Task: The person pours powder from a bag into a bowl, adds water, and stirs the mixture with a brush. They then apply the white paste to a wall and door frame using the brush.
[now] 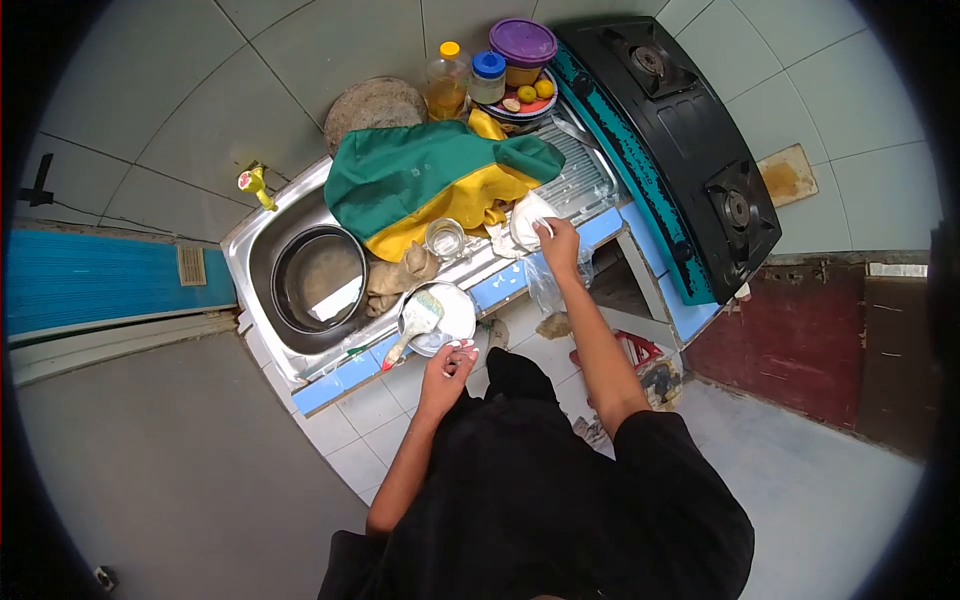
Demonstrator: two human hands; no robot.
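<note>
My left hand (450, 372) is in front of the counter with its fingers curled together. White residue coats the fingertips, and I cannot tell what is inside the pinch. Just beyond it, a white bowl (459, 312) sits by the counter edge. Across the bowl lies a flat, spatula-like tool (421, 313), smeared with pale, green-flecked stuff, its handle end red. My right hand (560, 247) reaches to the right, its fingertips closed at the rim of a white round dish (529, 217). A clear plastic bag (545, 287) hangs below that hand.
A dark pot (320, 279) with liquid stands in the sink (250, 250). Beside it are a crumpled tan cloth (417, 262) and a glass jar (445, 238). Behind lies a green and yellow cloth (420, 175). A gas stove (680, 150) is at right, near several containers and yellow fruits (535, 91).
</note>
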